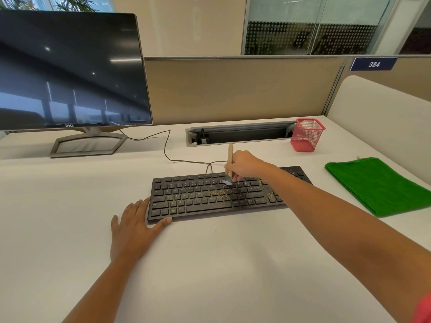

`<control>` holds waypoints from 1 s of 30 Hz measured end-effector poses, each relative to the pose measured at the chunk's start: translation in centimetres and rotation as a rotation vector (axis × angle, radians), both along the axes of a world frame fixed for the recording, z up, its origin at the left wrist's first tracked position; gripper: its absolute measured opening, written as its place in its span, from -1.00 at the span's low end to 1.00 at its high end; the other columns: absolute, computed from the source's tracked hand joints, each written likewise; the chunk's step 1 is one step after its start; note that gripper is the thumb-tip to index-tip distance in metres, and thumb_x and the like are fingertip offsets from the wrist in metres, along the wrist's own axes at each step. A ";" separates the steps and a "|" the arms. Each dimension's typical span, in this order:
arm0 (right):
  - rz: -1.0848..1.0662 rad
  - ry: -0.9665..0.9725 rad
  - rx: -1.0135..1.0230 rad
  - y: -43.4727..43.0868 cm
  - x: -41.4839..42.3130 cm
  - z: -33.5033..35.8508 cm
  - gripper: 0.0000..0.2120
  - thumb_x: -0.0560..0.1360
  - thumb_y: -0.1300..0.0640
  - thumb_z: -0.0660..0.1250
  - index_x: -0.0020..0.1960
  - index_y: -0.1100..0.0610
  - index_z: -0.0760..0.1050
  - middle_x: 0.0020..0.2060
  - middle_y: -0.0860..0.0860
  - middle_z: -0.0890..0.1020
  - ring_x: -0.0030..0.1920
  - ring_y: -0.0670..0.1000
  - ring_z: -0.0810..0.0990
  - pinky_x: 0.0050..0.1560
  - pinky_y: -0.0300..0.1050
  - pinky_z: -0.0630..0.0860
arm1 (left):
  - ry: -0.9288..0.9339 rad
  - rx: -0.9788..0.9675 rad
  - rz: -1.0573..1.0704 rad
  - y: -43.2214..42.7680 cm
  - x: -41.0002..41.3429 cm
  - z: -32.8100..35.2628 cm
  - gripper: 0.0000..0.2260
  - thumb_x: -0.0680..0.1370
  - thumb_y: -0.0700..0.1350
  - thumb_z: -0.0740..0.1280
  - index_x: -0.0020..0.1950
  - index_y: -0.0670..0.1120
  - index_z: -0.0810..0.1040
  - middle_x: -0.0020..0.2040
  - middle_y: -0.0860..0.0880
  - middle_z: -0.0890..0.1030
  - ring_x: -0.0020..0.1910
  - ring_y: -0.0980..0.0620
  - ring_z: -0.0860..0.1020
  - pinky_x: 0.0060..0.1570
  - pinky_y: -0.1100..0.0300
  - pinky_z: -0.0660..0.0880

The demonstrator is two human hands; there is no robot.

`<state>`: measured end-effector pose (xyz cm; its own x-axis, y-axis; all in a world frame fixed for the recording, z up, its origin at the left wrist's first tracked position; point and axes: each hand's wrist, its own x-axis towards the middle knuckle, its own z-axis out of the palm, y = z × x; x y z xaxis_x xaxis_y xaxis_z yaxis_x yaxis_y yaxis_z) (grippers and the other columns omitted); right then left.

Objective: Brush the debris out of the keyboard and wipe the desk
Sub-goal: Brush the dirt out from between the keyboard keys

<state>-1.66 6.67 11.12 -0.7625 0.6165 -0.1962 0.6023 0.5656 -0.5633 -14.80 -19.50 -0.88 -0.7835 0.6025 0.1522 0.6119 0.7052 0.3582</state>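
1. Scatter is the chief risk as I judge it. The small wooden-handled brush with pale bristles (230,159) is down on the upper rows of the flat black keyboard (210,201). A hard flick would throw the yellowish crumbs (224,197) across the white desk (210,264), or drive them deeper between the keys.
2. Sliding is the second risk, since the keyboard lies loose on the desk and only the left hand (133,229) steadies it. That hand rests flat with its fingers straight and spread. Its fingertips are against the board's left end and its thumb lies along the near left corner. If it lifts, firm strokes could shove the board sideways.
3. A thin dark cable (168,150) loops from the keyboard's back edge just behind the brush, and a long stroke away from the person might snag it.
4. The right hand (245,166) has its fingers curled round the lower handle. It holds the brush close to upright, with the bristles pressed on the keys right of centre.
5. The keyboard sits near the middle of the desk, to the right of the dark monitor on a silver stand (70,71). Crumbs lie thickest over the middle and right-hand rows, while the left keys look cleaner.
6. Wiping looks not yet begun. The folded green cloth (377,185) lies well apart at the right, with a red mesh pen cup (306,135) behind it.
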 end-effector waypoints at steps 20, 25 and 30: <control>-0.159 0.138 0.101 0.8 0.0 0.2 -0.70 0.58 0.10 0.22 0.13 0.32 0.53 -0.01 0.20 0.63 -0.14 0.05 0.59 0.02 -0.09 0.53 | -0.009 0.011 -0.004 0.0 0.0 0.0 -0.11 0.30 0.58 -0.07 0.49 0.10 0.20 0.48 0.04 0.28 0.49 0.05 0.14 0.44 -0.11 -0.02; -0.129 0.031 0.050 0.6 0.1 -0.1 -0.73 0.57 0.17 0.22 0.13 0.35 0.51 0.02 0.24 0.63 -0.11 0.12 0.64 0.09 -0.03 0.58 | 0.003 -0.005 0.000 0.0 0.0 0.1 -0.13 0.30 0.53 -0.06 0.50 0.09 0.20 0.48 0.04 0.28 0.49 0.04 0.14 0.44 -0.11 0.00; -0.197 0.058 0.140 0.8 0.2 0.5 -0.74 0.57 0.16 0.21 0.13 0.32 0.50 -0.08 0.17 0.59 -0.13 0.10 0.61 -0.13 -0.16 0.52 | 0.001 -0.009 0.003 0.0 0.0 0.0 -0.05 0.22 0.56 -0.16 0.50 0.10 0.19 0.48 0.05 0.28 0.49 0.05 0.14 0.44 -0.11 0.00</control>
